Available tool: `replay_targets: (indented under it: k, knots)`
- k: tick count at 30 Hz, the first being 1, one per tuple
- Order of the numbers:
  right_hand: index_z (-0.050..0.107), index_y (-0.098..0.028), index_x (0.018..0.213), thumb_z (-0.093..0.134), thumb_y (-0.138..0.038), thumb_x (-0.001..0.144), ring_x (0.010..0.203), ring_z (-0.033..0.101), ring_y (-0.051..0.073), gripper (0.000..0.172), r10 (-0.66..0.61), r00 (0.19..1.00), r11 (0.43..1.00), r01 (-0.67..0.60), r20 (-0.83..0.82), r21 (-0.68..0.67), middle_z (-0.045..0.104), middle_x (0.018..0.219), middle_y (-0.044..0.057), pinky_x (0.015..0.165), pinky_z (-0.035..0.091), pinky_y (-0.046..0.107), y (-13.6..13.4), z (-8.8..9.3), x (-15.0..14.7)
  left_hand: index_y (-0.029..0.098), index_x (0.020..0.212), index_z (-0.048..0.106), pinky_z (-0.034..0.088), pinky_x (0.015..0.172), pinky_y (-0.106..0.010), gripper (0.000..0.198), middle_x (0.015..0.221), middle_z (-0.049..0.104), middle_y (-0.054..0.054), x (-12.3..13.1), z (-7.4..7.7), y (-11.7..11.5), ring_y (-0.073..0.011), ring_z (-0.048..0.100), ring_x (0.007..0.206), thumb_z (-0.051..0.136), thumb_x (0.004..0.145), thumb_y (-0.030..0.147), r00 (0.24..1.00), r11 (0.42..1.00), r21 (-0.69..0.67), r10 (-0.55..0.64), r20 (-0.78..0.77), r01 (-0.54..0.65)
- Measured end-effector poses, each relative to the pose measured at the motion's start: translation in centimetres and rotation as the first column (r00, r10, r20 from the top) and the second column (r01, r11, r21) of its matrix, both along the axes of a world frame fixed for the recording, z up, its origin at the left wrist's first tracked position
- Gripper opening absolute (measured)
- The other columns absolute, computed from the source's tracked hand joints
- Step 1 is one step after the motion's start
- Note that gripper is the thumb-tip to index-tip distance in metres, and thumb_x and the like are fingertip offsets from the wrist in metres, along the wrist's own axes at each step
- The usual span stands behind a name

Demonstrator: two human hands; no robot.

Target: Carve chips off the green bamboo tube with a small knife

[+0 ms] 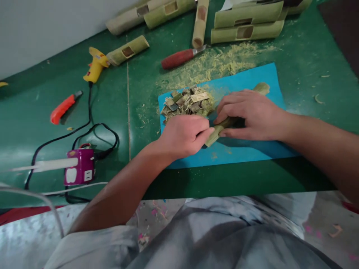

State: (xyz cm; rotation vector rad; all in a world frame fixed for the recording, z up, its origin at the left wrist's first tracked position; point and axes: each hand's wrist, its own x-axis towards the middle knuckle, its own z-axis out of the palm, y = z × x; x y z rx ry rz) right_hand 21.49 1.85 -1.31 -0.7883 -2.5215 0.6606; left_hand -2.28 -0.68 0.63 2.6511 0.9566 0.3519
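A green bamboo tube [213, 136] lies slantwise over a blue sheet [241, 153], its far end showing beyond my right hand [251, 114]. That hand is wrapped over the tube's middle, thumb on the near side and fingers on the far side. My left hand [185, 136] is closed at the tube's near left end, with its fingertips against the bamboo. Whatever lies inside those curled fingers is hidden. Just behind the left hand, a heap of bamboo chips and shavings [193, 101] rests on the sheet.
A red-handled knife [178, 59] lies behind the sheet near scattered shavings. Cut bamboo tubes [246, 33] line the back. On the left are a yellow glue gun [96, 65], an orange cutter [63, 109], a purple power socket [80, 166] and loose black cord [56, 138].
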Motion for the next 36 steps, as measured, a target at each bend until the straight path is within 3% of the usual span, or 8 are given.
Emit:
replay_targets:
  k: [5,11,16,20,24,28,30,36]
  knots:
    - [0.068,-0.023,0.094,0.062,-0.046,0.087,0.093,0.063,0.025,0.025,-0.004,1.0,1.0,0.004,-0.002,0.016,0.07,0.099,0.006,0.075,0.034,0.037,0.0,-0.1,0.0,0.017,0.064,0.056,0.034,0.055,-0.026,0.036,0.062,0.054,0.001,-0.1,0.2,-0.6,-0.0115,0.051,0.058,0.051,0.099,0.026,0.995,0.998,0.036,0.043,0.086,-0.046]
    - [0.068,-0.024,0.095,0.064,-0.045,0.087,0.092,0.062,0.025,0.023,0.002,1.0,1.0,-0.002,0.005,-0.011,0.07,0.1,0.005,0.076,0.036,0.037,-0.1,-0.1,0.1,0.016,0.091,0.071,0.05,0.072,-0.024,0.018,0.089,0.072,-0.004,-0.7,-0.2,-1.2,-0.014,0.067,0.08,0.057,0.098,0.024,0.975,0.985,0.127,0.085,0.207,-0.113]
    - [0.068,-0.025,0.095,0.064,-0.045,0.087,0.093,0.062,0.025,0.022,-0.004,1.0,1.0,0.004,0.007,-0.007,0.069,0.1,0.005,0.076,0.036,0.037,-0.1,-0.1,0.1,0.017,0.081,0.068,0.053,0.07,-0.024,0.017,0.083,0.071,-0.004,-1.0,-0.6,-1.4,-0.014,0.067,0.077,0.063,0.094,0.026,0.981,0.973,0.218,0.037,0.191,-0.08]
    - [0.068,-0.024,0.095,0.064,-0.045,0.087,0.092,0.062,0.025,0.023,-0.004,1.0,1.0,0.004,-0.003,-0.009,0.07,0.099,0.006,0.076,0.037,0.037,-0.1,-0.2,0.1,0.018,0.071,0.059,0.055,0.073,-0.024,0.019,0.088,0.071,-0.004,-1.2,-0.5,-1.7,-0.0134,0.067,0.081,0.063,0.089,0.018,0.964,0.973,0.194,0.072,0.257,-0.125]
    - [0.069,-0.023,0.096,0.064,-0.045,0.087,0.092,0.062,0.024,0.024,-0.004,1.0,1.0,0.004,-0.003,0.002,0.07,0.099,0.006,0.076,0.036,0.037,-0.1,-0.3,0.2,0.02,0.067,0.051,0.055,0.069,-0.023,0.024,0.083,0.07,-0.002,-1.1,-0.8,-1.9,-0.0126,0.068,0.079,0.06,0.087,0.013,0.959,0.982,0.164,0.041,0.281,-0.09]
    - [0.069,-0.021,0.097,0.064,-0.044,0.088,0.092,0.062,0.025,0.025,0.011,1.0,1.0,-0.01,-0.026,0.016,0.069,0.099,0.007,0.075,0.037,0.037,-0.1,-0.3,0.2,0.02,0.087,0.062,0.056,0.072,-0.021,0.008,0.085,0.073,0.0,-0.9,-0.9,-2.3,-0.0115,0.07,0.077,0.065,0.087,0.012,0.948,0.988,0.109,0.069,0.311,-0.108]
    - [0.069,-0.021,0.097,0.064,-0.043,0.087,0.092,0.063,0.025,0.025,0.015,0.999,1.0,-0.015,-0.03,0.013,0.069,0.098,0.007,0.076,0.037,0.037,-0.1,-0.3,0.2,0.02,0.102,0.065,0.057,0.074,-0.02,0.015,0.089,0.075,0.0,-0.9,-0.9,-2.5,-0.0115,0.071,0.077,0.068,0.088,0.014,0.943,0.984,0.101,0.11,0.315,-0.148]
    - [0.069,-0.022,0.097,0.064,-0.043,0.088,0.094,0.062,0.025,0.024,0.001,1.0,1.0,-0.001,-0.011,-0.003,0.07,0.101,0.007,0.078,0.038,0.038,-0.1,-0.2,0.2,0.021,0.094,0.068,0.059,0.086,-0.023,0.011,0.098,0.076,-0.002,-1.1,-0.2,-3.0,-0.013,0.073,0.091,0.065,0.09,0.01,0.934,0.994,0.055,0.071,0.349,-0.096]
